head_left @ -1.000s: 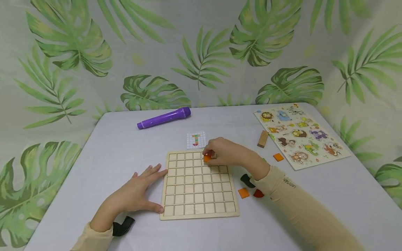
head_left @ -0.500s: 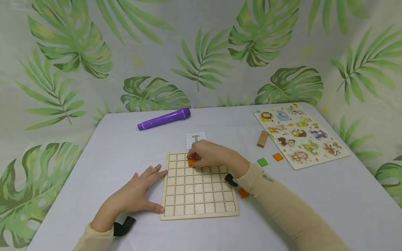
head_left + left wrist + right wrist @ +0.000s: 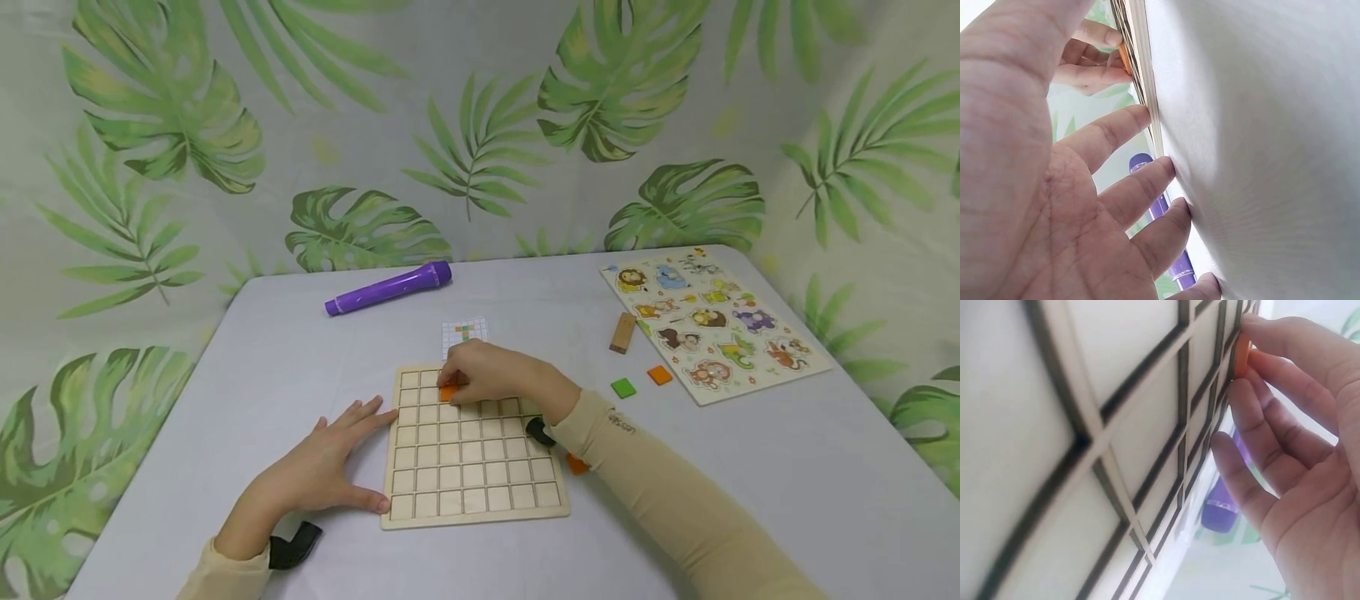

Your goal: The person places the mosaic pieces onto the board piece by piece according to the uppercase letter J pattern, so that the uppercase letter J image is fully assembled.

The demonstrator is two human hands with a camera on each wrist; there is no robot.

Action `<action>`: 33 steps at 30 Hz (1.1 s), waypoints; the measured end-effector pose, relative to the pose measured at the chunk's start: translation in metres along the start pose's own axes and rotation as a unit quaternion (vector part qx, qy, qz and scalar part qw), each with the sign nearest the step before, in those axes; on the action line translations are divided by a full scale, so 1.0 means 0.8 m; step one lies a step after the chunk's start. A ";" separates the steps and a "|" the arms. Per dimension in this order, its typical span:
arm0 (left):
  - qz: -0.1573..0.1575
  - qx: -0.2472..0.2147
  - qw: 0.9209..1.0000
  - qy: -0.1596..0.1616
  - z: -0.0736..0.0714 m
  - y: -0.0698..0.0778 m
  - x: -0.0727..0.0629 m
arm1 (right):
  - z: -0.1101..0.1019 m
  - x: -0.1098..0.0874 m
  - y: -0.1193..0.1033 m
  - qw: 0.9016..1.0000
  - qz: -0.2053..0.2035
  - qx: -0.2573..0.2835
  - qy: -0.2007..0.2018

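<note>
A pale wooden grid board lies flat on the table with its cells facing up. Over its far row, left of the middle, my right hand pinches an orange square tile between thumb and fingers. In the right wrist view the tile sits low against the board, though whether it lies fully in a cell I cannot tell. My left hand is spread on the table, its thumb and fingertips touching the board's left edge. Just behind the board, a gridded pattern card is partly covered by my right hand.
A purple microphone lies at the back left. To the right are a green tile, an orange tile, a wooden block and an animal puzzle board. Another orange tile shows partly beside my right sleeve.
My right hand has carried the orange tile leftward along the board's far row and slowed there. The green tile has come into view, and the sleeve now hides a red piece. My left hand stays put.
</note>
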State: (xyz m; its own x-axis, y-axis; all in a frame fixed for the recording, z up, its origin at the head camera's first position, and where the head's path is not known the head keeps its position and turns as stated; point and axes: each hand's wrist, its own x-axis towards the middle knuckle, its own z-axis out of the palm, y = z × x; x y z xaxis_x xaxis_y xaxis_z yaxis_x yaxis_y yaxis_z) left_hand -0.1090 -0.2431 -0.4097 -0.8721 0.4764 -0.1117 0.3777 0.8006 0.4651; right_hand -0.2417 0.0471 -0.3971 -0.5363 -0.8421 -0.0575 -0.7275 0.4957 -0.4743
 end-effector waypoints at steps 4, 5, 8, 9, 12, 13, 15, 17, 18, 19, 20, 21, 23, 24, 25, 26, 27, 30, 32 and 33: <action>-0.002 0.003 1.000 0.001 0.001 -0.002 0.000 | 0.000 0.001 -0.001 1.000 0.006 0.006 0.000; -0.002 0.003 1.000 0.001 0.002 -0.002 0.000 | 0.000 0.001 -0.002 1.000 0.007 0.009 0.000; -0.003 0.005 1.000 0.002 0.002 -0.002 -0.001 | 0.000 0.001 -0.001 1.000 0.010 0.015 0.001; -0.002 0.005 1.000 0.002 0.002 -0.002 -0.001 | 0.000 0.001 -0.001 1.000 0.011 0.017 0.002; 0.000 0.006 1.000 0.004 0.002 -0.002 -0.001 | 0.001 0.001 0.001 1.000 0.013 0.022 0.005; 0.002 0.007 1.000 0.005 0.002 -0.002 -0.001 | 0.001 0.002 0.001 1.000 0.014 0.022 0.005; 0.002 0.007 1.000 0.004 0.001 -0.001 -0.001 | 0.001 0.001 0.001 1.000 0.015 0.022 0.005; 0.001 0.007 1.000 0.004 0.001 -0.001 -0.001 | 0.001 0.002 0.000 1.000 0.019 0.023 0.004; 0.001 0.007 1.000 0.003 0.001 -0.001 -0.001 | 0.000 0.002 0.000 1.000 0.021 0.023 0.004; 0.001 0.007 1.000 0.003 0.001 -0.001 -0.001 | 0.000 0.002 -0.001 0.999 0.023 0.024 0.004; 0.001 0.007 1.000 0.002 0.001 -0.001 -0.001 | 0.001 0.002 -0.001 0.999 0.025 0.025 0.004; 0.001 0.007 1.000 0.002 0.001 -0.001 -0.001 | 0.000 0.002 -0.002 0.999 0.028 0.027 0.003; 0.001 0.007 1.000 0.002 0.001 -0.001 -0.001 | 0.000 0.002 -0.003 0.999 0.032 0.033 0.003; 0.001 0.007 1.000 0.002 0.001 -0.001 -0.001 | 0.000 0.002 -0.004 0.999 0.034 0.034 0.003; 0.001 0.007 1.000 0.002 0.002 -0.001 -0.001 | 0.001 0.003 -0.004 0.999 0.036 0.035 0.004; 0.001 0.007 1.000 0.002 0.002 -0.001 -0.001 | 0.001 0.003 -0.004 0.999 0.037 0.035 0.004; 0.001 0.007 1.000 0.002 0.002 -0.001 -0.001 | 0.001 0.003 -0.005 0.999 0.037 0.035 0.005; 0.002 0.009 1.000 0.003 0.001 -0.001 -0.001 | 0.001 0.004 -0.004 0.999 0.034 0.027 0.006; 0.002 0.009 1.000 0.003 0.001 -0.001 -0.001 | 0.001 0.004 -0.004 0.999 0.031 0.021 0.004; 0.003 0.009 1.000 0.004 0.002 -0.001 -0.001 | 0.001 0.005 -0.004 0.999 0.030 0.019 0.002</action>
State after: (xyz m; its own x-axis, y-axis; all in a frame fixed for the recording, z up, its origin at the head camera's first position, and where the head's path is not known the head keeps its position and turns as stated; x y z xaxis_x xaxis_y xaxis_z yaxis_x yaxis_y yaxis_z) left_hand -0.1082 -0.2433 -0.4110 -0.8723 0.4781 -0.1028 0.3877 0.8043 0.4503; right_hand -0.2409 0.0421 -0.3967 -0.5805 -0.8100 -0.0833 -0.6773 0.5371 -0.5027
